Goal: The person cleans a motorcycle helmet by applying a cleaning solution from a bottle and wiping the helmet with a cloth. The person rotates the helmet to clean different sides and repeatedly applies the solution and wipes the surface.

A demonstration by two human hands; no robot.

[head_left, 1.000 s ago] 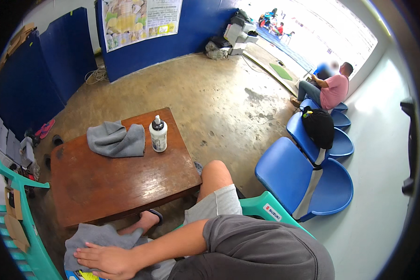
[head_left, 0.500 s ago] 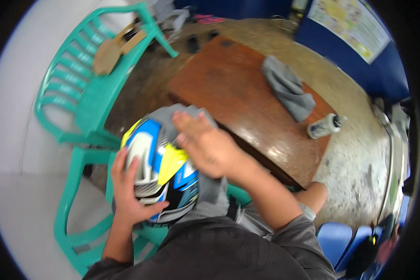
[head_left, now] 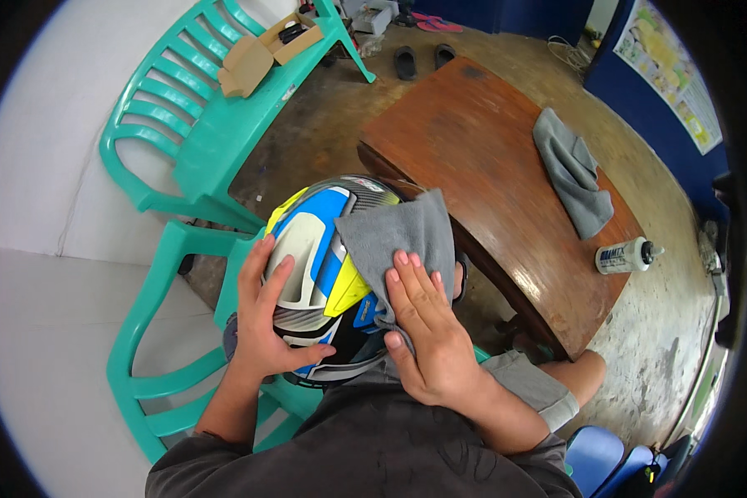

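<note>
A full-face helmet (head_left: 300, 242) in blue, white, black and neon yellow rests at my lap, with its shell facing up. My left hand (head_left: 267, 319) grips its left side, fingers on the white panel and thumb across the lower black part. A grey cloth (head_left: 402, 226) lies over the helmet's right side. My right hand (head_left: 427, 336) holds this cloth against the shell, its fingers straight and close together and the thumb by the cloth's lower edge. The cloth hides the helmet's right part.
On the brown wooden table (head_left: 465, 158) lie a second grey cloth (head_left: 571, 170) and a white bottle (head_left: 625, 256) on its side. A green plastic bench (head_left: 224, 145) at the far left bears an open cardboard box (head_left: 290, 37). Dark slippers (head_left: 405, 63) lie on the floor beyond.
My right hand has moved down and right over the helmet with the cloth, uncovering the helmet's upper part. My left hand keeps its grip. The whole view has shifted.
</note>
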